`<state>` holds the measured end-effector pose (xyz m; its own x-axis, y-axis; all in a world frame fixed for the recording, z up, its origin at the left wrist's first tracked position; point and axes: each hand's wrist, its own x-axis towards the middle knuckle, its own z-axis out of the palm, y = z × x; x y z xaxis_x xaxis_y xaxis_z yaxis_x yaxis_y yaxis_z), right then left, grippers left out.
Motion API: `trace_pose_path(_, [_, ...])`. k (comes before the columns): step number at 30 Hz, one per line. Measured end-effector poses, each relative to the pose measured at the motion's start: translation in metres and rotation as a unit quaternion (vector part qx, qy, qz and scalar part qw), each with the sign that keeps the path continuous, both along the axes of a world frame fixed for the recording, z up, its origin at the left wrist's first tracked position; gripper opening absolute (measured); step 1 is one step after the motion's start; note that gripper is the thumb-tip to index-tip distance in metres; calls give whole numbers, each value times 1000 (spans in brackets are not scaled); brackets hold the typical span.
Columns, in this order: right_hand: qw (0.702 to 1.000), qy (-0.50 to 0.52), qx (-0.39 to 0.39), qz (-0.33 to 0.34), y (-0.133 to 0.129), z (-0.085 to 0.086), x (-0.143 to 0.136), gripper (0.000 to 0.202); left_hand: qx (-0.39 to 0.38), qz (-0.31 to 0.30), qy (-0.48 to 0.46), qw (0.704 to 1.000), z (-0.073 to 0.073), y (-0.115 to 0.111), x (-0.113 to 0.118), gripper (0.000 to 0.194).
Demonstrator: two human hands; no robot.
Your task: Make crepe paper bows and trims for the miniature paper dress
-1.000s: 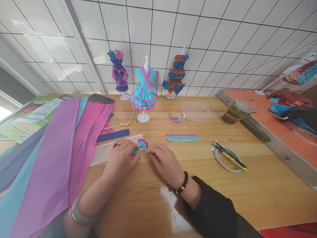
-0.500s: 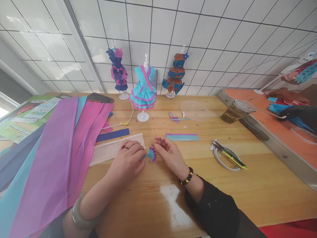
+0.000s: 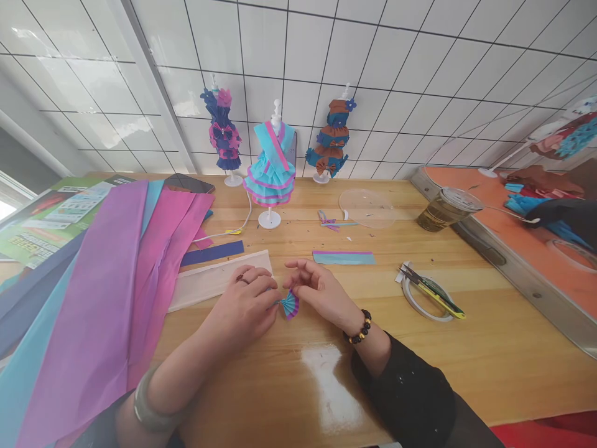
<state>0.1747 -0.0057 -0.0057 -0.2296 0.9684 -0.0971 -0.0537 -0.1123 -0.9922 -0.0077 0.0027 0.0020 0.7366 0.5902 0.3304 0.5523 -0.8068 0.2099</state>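
A small pleated paper fan (image 3: 290, 305), turquoise with a purple edge, spreads out between my hands just above the table. My left hand (image 3: 249, 302) is closed in a pinch around its gathered end, which the fingers mostly hide. At the fan's upper edge, the thumb and a finger of my right hand (image 3: 321, 292) close on the paper, while its other fingers stay loosely curled above. Behind my hands lies a flat turquoise strip with a purple border (image 3: 344, 257). A pale strip (image 3: 219, 280) and a dark blue strip (image 3: 213, 253) lie beyond my left hand.
Large purple (image 3: 88, 311) and pink paper sheets cover the left side. Small dress stands, including a turquoise dress (image 3: 270, 168), line the tiled wall. Scissors (image 3: 431, 289) rest on a tape roll at right. A lidded cup (image 3: 448, 208) stands near an orange surface.
The fan has tilted downward and shifted slightly right, showing more of its turquoise pleats. My right hand has come from beside the fan onto its upper edge; my left hand keeps its pinch.
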Motion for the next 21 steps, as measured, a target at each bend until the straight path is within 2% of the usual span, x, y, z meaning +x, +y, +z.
trace_pose_path(8, [999,-28,18,3,-1,-5,-1,38,24,-6,30,999,-3,0,0,22])
trace_pose_path(21, [995,14,-19,-92,-2,-4,-8,39,38,-8,21,999,-3,1,0,21])
